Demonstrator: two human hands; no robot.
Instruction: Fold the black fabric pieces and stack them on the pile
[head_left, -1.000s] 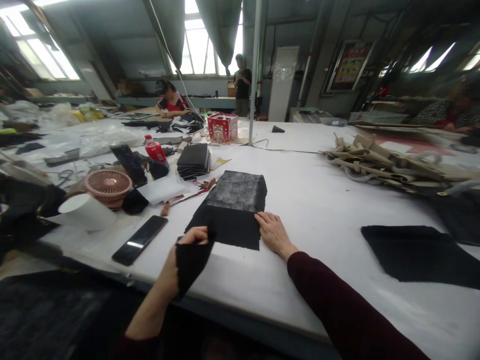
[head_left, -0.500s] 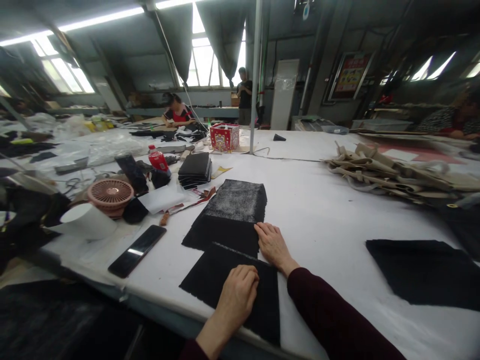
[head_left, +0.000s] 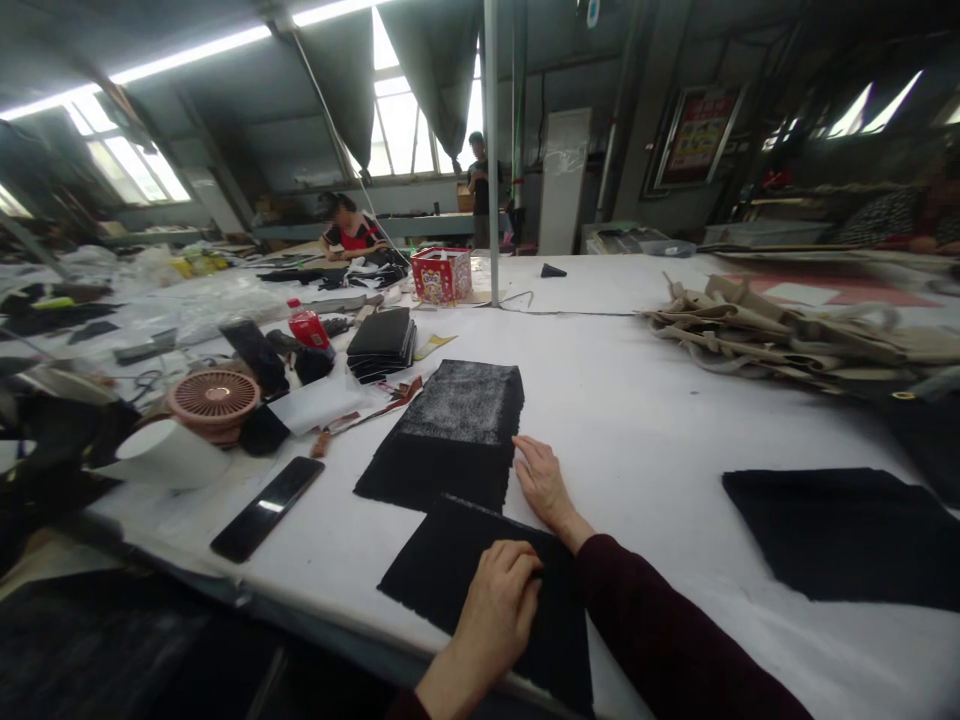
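A near black cloth piece (head_left: 439, 560) lies at the table's front edge, partly overhanging it. My left hand (head_left: 499, 600) is on top of it, fingers curled and pinched together at the cloth. Beyond it lies a second black cloth piece (head_left: 431, 465), whose far half is a grey, speckled patch (head_left: 469, 400). The near piece's top edge meets this one's lower right corner. My right hand (head_left: 544, 485) rests at the right edge of the far piece, fingers stretched out and slightly apart, palm down.
On the left lie a phone (head_left: 268, 508), a pink fan (head_left: 215, 400), a white roll (head_left: 171, 455) and a red bottle (head_left: 307, 325). Behind is a stack of black pieces (head_left: 381, 340). Another black cloth (head_left: 840, 535) and beige pieces (head_left: 787, 330) lie right. A pole (head_left: 492, 150) rises mid-table.
My left hand and the near cloth piece have shifted right, away from the far piece's left side. My right hand's fingertips have come off the far piece to its edge.
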